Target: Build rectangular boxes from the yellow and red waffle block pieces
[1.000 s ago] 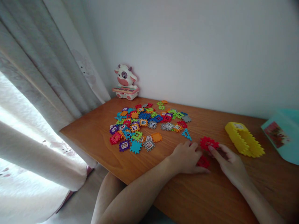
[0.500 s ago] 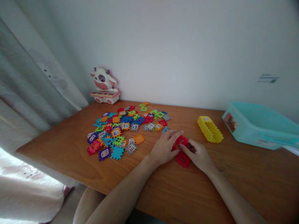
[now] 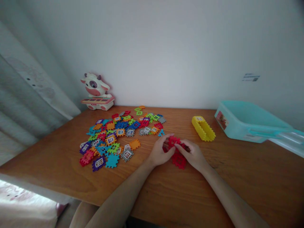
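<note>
Red interlocking building tiles (image 3: 179, 160) with toothed edges are between my two hands, just above or on the wooden table. My left hand (image 3: 161, 150) grips their left side, its thumb pressed near the middle. From the right, my right hand (image 3: 192, 154) pinches the same red tiles with thumb and fingers. One tile stands tilted at the top, while another lies flatter below it; how they join is partly hidden by my fingers. A yellow assembled block of tiles (image 3: 203, 128), hollow in the middle, lies beyond my right hand.
A spread of many-coloured toothed tiles (image 3: 111, 148) covers the table's left half. A cow-shaped toy keyboard (image 3: 98, 91) stands at the back left corner. On the right sits a turquoise plastic bin (image 3: 239, 126), with a clear lid-like piece (image 3: 289, 142) beside it. Curtains (image 3: 30, 85) hang at left.
My view has shifted, so the scene sits further left. My left hand has turned, its thumb now across the front of the red tiles, and the upper tile is more exposed.
</note>
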`<state>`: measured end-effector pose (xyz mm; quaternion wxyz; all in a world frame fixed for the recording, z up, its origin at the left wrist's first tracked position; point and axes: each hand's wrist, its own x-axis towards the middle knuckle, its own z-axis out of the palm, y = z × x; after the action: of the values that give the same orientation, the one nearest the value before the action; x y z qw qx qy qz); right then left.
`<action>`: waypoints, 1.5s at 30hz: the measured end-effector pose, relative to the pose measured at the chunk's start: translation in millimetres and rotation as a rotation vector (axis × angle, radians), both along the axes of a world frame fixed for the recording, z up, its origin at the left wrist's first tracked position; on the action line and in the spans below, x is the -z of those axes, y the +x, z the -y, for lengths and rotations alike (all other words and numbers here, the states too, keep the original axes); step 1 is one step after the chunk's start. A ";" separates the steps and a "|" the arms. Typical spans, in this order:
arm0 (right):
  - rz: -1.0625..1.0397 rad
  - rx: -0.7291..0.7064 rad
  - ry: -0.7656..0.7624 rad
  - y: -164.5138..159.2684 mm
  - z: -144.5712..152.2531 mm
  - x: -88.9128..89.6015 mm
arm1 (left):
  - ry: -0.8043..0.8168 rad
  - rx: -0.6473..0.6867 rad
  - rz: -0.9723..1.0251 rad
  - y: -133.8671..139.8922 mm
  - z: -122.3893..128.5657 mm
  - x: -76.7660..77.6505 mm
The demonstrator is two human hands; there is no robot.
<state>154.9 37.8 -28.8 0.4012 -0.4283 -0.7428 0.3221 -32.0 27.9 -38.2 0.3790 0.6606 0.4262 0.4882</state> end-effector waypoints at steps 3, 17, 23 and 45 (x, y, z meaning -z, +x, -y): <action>-0.061 0.028 -0.041 0.3 -1.3 1.0 | -0.185 -0.015 0.217 0.2 -7.1 0.4; -0.644 0.119 -0.421 -6.3 -6.0 -1.9 | -0.565 0.012 0.831 -4.2 -11.8 -12.6; -0.624 0.080 -0.430 -6.7 -8.2 4.0 | -0.556 0.049 0.798 -3.4 -11.7 -12.8; -0.430 0.096 -0.323 -6.4 -2.2 -0.4 | -0.454 0.061 0.443 1.5 -6.7 -11.0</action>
<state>148.5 40.0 -28.4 0.4909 -0.4432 -0.5586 0.5006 -30.4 34.7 -27.1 0.6150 0.4492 0.4112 0.5009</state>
